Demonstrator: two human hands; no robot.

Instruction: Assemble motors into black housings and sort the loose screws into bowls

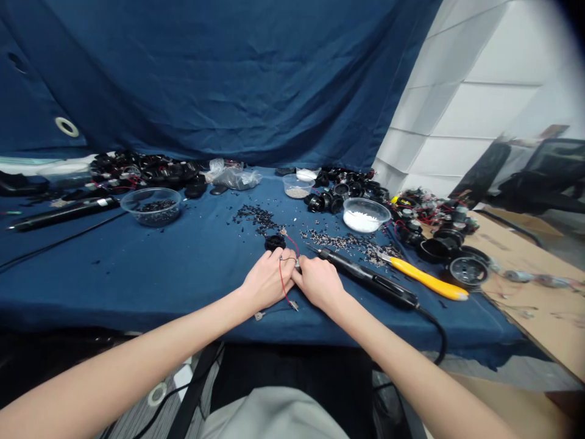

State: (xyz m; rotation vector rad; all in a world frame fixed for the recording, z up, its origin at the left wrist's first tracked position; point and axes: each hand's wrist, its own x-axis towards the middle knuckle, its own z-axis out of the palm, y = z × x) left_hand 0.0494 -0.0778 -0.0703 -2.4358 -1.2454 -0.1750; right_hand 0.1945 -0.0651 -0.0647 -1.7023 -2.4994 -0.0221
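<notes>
Wires, red and black (285,286): over the back of the left hand (269,277), connector (294,305) at their near end. Housing, black (275,242): on the bench (201,280), just beyond the left fingers. Left hand: palm down, fingers bunched; forearm slanting from lower left. Right hand (319,280): fingers curled, thumb side against the left; forearm from lower right. Both narrow; whatever lies between them is hidden, grip cannot be told. Screwdriver (370,277): just right of the right hand, bounding that side. Knife, yellow (427,279): farther right. Bench: front edge near, wearer's side; blue cloth stretching left to a tub (153,214).
</notes>
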